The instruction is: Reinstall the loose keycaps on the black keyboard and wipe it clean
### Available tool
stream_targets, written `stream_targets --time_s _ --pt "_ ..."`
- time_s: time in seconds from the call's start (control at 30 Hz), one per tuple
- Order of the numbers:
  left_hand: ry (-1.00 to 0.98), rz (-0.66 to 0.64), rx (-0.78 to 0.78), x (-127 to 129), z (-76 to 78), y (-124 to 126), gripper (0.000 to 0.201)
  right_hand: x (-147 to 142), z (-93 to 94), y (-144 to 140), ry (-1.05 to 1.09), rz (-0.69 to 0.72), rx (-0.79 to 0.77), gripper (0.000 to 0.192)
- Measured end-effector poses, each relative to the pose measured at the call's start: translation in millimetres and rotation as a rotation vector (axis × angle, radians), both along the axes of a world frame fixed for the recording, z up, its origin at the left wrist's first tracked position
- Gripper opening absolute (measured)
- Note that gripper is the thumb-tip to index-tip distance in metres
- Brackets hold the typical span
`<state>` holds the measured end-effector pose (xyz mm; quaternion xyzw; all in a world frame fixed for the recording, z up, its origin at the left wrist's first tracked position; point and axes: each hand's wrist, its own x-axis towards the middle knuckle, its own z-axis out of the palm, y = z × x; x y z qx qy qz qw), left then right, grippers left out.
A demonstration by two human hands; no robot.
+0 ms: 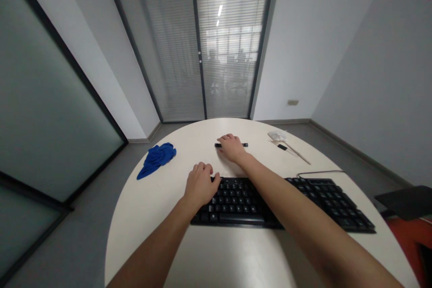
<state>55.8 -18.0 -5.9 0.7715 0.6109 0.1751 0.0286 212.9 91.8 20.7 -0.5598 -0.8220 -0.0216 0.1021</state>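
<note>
Here the right hand (231, 146) reaches across the black keyboard (280, 202) and lies palm down over a slim black pen-like stick (243, 145), fingers curled over it (whether it is actually gripped I cannot tell). The left hand (200, 184) rests loosely curled on the keyboard's left end. Pressing the stick sideways might roll it off the round white table (151, 216). A blue cloth (157, 158) lies left.

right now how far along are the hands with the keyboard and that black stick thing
Done: nothing shows as finished; the blue cloth lies crumpled at the table's left edge, apart from both hands. In hand: the right hand rests on a thin black stick beyond the keyboard, while the left hand rests on the keyboard's left end. Left: the stick lies flat, not lifted.
</note>
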Motion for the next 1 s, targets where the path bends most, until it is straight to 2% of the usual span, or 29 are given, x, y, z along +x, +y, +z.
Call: stream_targets --time_s 0.2,0.33,0.53,0.7,1.0 --pt "-0.064 -0.029 0.046 -2.5 -6.0 2.2 0.032 -11.0 -20.0 12.8 -0.113 0.027 0.018 0.044" --pt "-0.074 -0.038 0.05 -3.2 -8.3 2.7 0.034 -11.1 -24.7 13.3 -0.157 0.079 0.06 0.042" --pt "-0.092 -0.042 0.044 -2.9 -7.0 1.7 0.033 -13.5 -20.1 7.3 -0.201 0.227 0.131 0.035" --pt "-0.085 -0.061 0.041 -3.3 -6.6 2.2 0.032 -10.8 -14.3 -4.8 -0.185 0.32 0.127 0.031" --pt "-0.062 -0.081 0.058 -4.6 -7.4 3.5 0.031 30.9 4.3 -40.5 0.086 0.276 -0.014 0.028"
